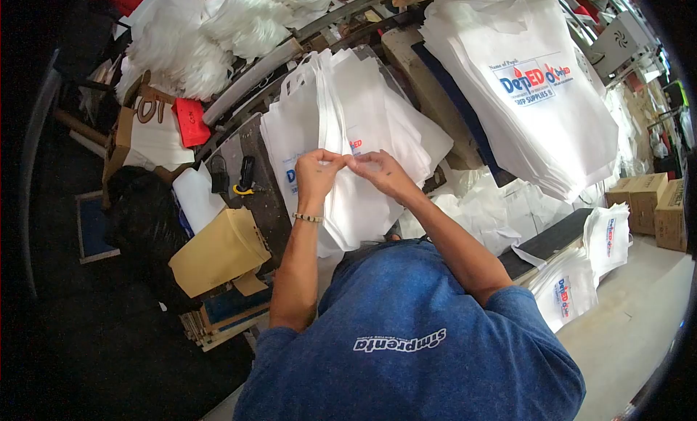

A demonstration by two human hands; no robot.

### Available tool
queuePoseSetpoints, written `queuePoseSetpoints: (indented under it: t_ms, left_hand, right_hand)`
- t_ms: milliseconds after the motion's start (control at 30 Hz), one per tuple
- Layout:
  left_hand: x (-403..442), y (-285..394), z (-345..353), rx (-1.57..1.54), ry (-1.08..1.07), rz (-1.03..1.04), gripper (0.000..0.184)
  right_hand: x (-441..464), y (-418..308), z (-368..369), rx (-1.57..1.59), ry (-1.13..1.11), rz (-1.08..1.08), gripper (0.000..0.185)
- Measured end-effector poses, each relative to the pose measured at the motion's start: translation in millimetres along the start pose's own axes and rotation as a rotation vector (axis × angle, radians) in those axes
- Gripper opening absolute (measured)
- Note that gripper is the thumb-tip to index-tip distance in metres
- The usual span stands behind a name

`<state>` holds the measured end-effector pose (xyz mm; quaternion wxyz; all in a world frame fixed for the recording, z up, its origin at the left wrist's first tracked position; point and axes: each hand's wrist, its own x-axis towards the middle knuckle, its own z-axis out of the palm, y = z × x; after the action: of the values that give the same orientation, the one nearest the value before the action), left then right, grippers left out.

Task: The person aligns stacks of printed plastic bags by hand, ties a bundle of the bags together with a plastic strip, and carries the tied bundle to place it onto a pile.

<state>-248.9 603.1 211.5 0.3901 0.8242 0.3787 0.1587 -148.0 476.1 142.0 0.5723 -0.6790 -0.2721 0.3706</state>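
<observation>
Both of my hands meet over a stack of white printed bags [385, 108] lying on a dark work surface. My left hand [317, 175] has its thumb and fingertips pinched together on the folded edge of a white bag [332, 116]. Against it, fingertip to fingertip, my right hand [381, 172] pinches at the same fold. The bag in my fingers stands partly raised in a fold, with its handle loops at the far end. Blue and red print shows on the bags beneath, partly covered by my hands and the fold.
A tall pile of printed white bags [523, 94] lies to the right. More bags [570, 283] rest at lower right, near cardboard boxes [646, 199]. At left are a yellow-brown envelope [218, 250], a black-and-yellow cutter [247, 175] and a red packet [192, 122].
</observation>
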Motion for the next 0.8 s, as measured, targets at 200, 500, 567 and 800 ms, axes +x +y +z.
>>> queuePoseSetpoints:
  t_ms: [200, 500, 567, 800]
  left_hand:
    - [9.4, -35.1, 11.6, -0.22, -0.111, -0.079, 0.027]
    - [14.2, -37.1, -9.2, -0.375, -0.064, -0.077, 0.016]
    - [22.0, -53.2, -7.0, -0.381, 0.001, 0.053, 0.026]
    - [11.0, 13.0, -6.7, 0.11, -0.051, -0.025, 0.021]
  right_hand:
    - [-0.8, 4.9, -0.9, -0.094, 0.0, 0.043, 0.081]
    - [-1.6, 18.7, -3.8, 0.108, 0.191, 0.107, 0.046]
    - [4.1, 25.6, -9.2, 0.14, 0.057, 0.105, 0.046]
    - [-4.1, -9.3, -13.1, -0.129, -0.05, 0.086, 0.054]
